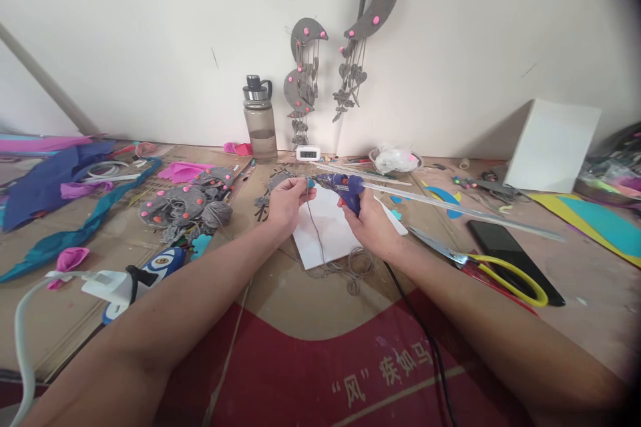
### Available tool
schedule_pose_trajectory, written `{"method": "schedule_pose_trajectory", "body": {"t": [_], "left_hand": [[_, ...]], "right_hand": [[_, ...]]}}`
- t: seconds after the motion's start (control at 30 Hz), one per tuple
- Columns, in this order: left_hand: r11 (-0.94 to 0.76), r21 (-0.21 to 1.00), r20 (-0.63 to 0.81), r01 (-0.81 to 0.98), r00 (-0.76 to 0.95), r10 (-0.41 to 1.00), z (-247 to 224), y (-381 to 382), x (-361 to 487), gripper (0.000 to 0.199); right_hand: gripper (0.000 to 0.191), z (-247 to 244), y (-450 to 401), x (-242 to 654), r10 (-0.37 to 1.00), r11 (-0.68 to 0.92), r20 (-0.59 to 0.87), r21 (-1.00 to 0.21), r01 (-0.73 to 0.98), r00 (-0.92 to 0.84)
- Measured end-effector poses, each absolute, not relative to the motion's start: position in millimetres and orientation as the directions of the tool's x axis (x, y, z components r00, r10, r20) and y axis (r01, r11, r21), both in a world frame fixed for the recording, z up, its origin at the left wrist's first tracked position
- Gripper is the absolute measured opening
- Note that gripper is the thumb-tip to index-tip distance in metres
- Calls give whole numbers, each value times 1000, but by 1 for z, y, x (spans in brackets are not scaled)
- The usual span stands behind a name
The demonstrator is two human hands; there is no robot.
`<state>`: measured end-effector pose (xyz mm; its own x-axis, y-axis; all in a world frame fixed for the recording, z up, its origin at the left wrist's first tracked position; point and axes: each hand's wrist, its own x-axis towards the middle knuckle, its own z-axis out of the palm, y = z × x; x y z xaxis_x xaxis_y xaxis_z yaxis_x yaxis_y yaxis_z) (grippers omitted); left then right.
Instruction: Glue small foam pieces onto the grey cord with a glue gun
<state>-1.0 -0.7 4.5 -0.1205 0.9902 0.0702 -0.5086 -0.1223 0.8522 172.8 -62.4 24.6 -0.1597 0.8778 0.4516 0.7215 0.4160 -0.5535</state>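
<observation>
My left hand (287,205) is closed in a pinch on a small teal piece (310,183); grey yarn (317,232) hangs down from beside those fingers. My right hand (374,225) wraps round the handle of a blue hot glue gun (353,188), whose nozzle points left at the teal piece. I cannot tell whether the nozzle touches it. A long clear glue stick (461,209) juts out of the gun's back to the right. Under both hands lies a white sheet (311,252), with loose yarn loops at its front edge.
Yellow-handled scissors (531,280) lie partly over a black phone (501,247) at right. The gun's black cord (425,328) runs toward me. A water bottle (260,127) and small digital clock (308,153) stand by the wall. Grey felt moons (173,203) and a power strip (163,263) lie left.
</observation>
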Motion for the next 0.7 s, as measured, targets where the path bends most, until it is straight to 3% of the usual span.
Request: {"method": "schedule_pose_trajectory", "body": {"t": [0.13,0.7], "left_hand": [[-113,847,41,-519,-148,988,4,2,-2,15],[-127,874,70,-470,-137,988,5,-2,0,20]], "right_hand": [[23,28,-64,173,841,449,519,-516,729,-151],[30,23,-66,170,872,445,451,-569,692,-190]]}}
